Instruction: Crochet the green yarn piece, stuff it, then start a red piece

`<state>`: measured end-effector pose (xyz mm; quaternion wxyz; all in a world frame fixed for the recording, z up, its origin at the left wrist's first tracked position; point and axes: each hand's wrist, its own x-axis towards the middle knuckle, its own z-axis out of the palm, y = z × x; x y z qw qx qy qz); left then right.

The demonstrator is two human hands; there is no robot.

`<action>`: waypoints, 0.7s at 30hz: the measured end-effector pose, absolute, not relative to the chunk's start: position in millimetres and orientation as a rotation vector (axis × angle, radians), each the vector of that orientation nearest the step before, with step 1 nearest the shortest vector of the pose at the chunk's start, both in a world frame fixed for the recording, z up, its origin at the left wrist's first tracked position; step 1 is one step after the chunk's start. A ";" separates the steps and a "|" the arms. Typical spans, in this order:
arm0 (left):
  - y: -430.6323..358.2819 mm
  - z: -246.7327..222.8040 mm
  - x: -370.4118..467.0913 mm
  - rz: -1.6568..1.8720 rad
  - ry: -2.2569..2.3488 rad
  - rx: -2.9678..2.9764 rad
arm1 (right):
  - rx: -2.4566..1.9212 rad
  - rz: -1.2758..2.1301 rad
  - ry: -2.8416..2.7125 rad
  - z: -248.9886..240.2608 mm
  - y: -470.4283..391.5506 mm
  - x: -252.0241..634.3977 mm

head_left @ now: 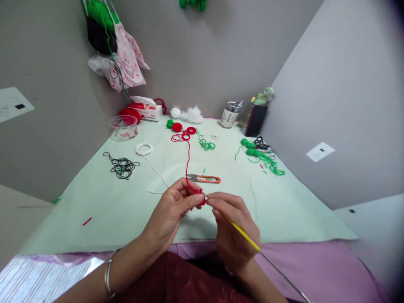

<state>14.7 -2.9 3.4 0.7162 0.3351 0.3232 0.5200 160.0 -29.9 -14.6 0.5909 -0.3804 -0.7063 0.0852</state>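
Note:
My left hand (178,200) pinches a small red crochet piece (203,202) near the front of the table. A red yarn strand (188,162) runs over its fingers and back to loose red loops (186,135). In my right hand (235,223) is a crochet hook (241,232) with a yellow grip and a long metal shaft. The hook's tip meets the red piece by my left thumb; fingers hide much of the piece. Just behind my hands lie orange-handled thread snips (208,179).
Black yarn (123,167) and a white yarn ring (144,149) lie left. Green yarn tassels (267,160) lie right. A clear tub (123,127), tissue box (148,111), white stuffing (193,115), pen tin (230,115), phone (256,120) and bottle (260,99) line the back.

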 end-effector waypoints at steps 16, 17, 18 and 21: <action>-6.0 3.6 13.0 1.062 0.682 0.723 | -0.849 0.393 -1.504 -12.2 -22.3 160.9; -6.0 3.6 12.7 1.056 0.685 0.721 | -0.851 0.414 -1.490 -12.0 -22.3 160.6; -6.1 3.6 12.3 1.050 0.689 0.722 | -0.852 0.438 -1.474 -11.9 -22.3 160.2; -6.6 3.8 11.5 1.042 0.701 0.725 | -0.849 0.507 -1.427 -11.8 -22.1 159.1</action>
